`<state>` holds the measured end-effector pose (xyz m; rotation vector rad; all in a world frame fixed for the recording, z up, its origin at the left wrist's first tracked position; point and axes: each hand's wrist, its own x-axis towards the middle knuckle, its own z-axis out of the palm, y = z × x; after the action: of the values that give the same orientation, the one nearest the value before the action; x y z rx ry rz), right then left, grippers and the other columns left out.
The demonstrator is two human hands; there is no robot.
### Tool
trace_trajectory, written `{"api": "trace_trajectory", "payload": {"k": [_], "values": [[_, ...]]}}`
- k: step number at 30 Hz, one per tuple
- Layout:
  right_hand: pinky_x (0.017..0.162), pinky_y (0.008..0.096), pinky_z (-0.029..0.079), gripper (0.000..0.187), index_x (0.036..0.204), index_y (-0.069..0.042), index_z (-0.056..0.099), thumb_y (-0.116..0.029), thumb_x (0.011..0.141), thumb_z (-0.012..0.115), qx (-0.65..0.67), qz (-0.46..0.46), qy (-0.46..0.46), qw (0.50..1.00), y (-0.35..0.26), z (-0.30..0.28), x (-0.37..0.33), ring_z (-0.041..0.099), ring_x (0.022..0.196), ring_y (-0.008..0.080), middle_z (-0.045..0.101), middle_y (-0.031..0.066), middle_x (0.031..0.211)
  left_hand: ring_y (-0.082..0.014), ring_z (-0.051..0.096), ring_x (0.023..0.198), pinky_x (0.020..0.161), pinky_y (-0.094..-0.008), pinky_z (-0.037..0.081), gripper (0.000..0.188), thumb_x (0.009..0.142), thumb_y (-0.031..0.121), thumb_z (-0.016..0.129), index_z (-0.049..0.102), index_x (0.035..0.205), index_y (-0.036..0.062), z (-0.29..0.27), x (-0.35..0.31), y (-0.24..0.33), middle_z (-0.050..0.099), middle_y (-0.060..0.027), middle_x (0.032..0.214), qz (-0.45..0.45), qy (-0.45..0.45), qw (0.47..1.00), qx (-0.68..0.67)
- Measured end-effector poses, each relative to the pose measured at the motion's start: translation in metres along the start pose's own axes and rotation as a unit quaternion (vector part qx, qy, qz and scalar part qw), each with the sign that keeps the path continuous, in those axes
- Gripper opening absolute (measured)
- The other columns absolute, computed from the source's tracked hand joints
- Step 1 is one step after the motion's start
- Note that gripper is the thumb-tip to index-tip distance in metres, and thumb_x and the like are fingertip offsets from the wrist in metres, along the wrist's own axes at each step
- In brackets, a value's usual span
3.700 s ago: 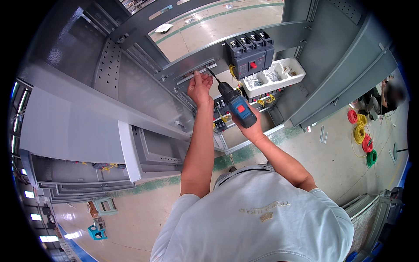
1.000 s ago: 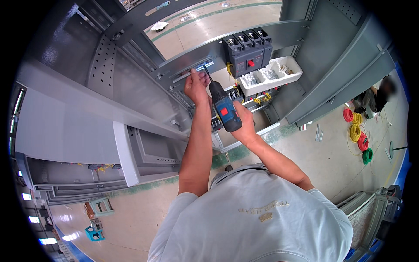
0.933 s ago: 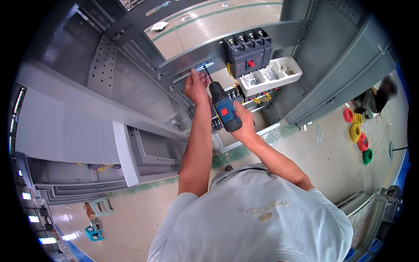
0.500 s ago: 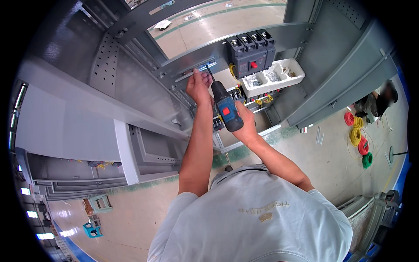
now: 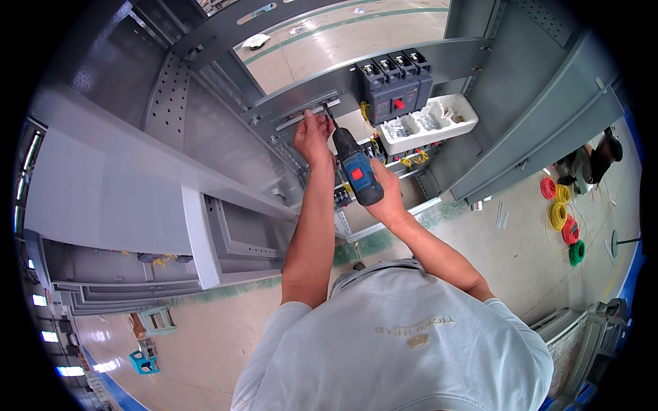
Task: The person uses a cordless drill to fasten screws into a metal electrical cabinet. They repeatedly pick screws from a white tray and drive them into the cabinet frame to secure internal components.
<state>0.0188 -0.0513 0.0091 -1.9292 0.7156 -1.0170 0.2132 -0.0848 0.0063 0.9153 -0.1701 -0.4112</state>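
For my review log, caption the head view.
Right hand gripping a power drill, left hand near its bit, at a metal rail inside a grey cabinet.

The person's right grip (image 5: 386, 188) wraps the handle of a blue-and-black power drill (image 5: 357, 175), its bit pointing up toward a slotted metal rail (image 5: 291, 122) on a grey cabinet's crossbar. The left grip (image 5: 313, 140) has its fingertips at the rail, just beside the bit; whether they pinch anything is too small to tell. To the right, a dark breaker (image 5: 394, 96) with a red switch sits above a white compartmented tray (image 5: 425, 140) holding small metal parts. Red, yellow and green wire coils (image 5: 558, 214) lie on the floor (image 5: 480, 267).
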Motion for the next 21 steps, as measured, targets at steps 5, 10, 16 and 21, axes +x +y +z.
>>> {"api": "trace_trajectory", "payload": {"k": [5, 10, 16, 21], "values": [[0.072, 0.0449, 0.052, 0.026, 0.102, -0.003, 0.055, -0.007, 0.081, 0.070, 0.000, -0.010, 0.002, 1.000, -0.0032, -0.0006, 0.0002, 0.063, 0.086, 0.0480, 0.064, 0.0235, 0.089, -0.0185, 0.068, 0.070, 0.061, -0.0292, 0.055, 0.032, 0.101, 0.032, 0.065, 0.063, 0.094, 0.0004, -0.0024, 0.0014, -0.0007, 0.067, -0.0089, 0.082, -0.009, -0.011, 1.000, 0.003], [0.075, 0.0453, 0.053, 0.028, 0.102, -0.002, 0.057, -0.009, 0.080, 0.072, 0.002, -0.001, -0.003, 1.000, -0.0002, 0.0002, -0.0001, 0.064, 0.088, 0.0470, 0.065, 0.0236, 0.092, -0.0187, 0.066, 0.065, 0.060, -0.0310, 0.059, 0.033, 0.101, 0.030, 0.066, 0.063, 0.090, -0.0013, -0.0023, 0.0030, -0.0024, 0.067, -0.0105, 0.080, -0.001, -0.004, 1.000, -0.014], [0.076, 0.0450, 0.053, 0.028, 0.104, -0.002, 0.058, -0.009, 0.081, 0.071, 0.004, 0.009, -0.006, 1.000, -0.0018, -0.0013, 0.0003, 0.064, 0.090, 0.0468, 0.066, 0.0242, 0.094, -0.0189, 0.067, 0.066, 0.060, -0.0304, 0.059, 0.035, 0.101, 0.032, 0.065, 0.064, 0.091, -0.0011, -0.0012, 0.0005, -0.0005, 0.067, -0.0105, 0.080, -0.003, -0.005, 1.000, -0.005], [0.073, 0.0448, 0.052, 0.024, 0.102, -0.003, 0.057, -0.007, 0.082, 0.069, 0.005, -0.005, -0.001, 1.000, 0.0010, -0.0005, 0.0008, 0.063, 0.087, 0.0475, 0.065, 0.0238, 0.090, -0.0185, 0.068, 0.067, 0.060, -0.0297, 0.059, 0.035, 0.100, 0.033, 0.066, 0.064, 0.092, -0.0007, 0.0026, -0.0032, 0.0027, 0.067, -0.0105, 0.081, -0.006, 0.004, 1.000, 0.000]]}}
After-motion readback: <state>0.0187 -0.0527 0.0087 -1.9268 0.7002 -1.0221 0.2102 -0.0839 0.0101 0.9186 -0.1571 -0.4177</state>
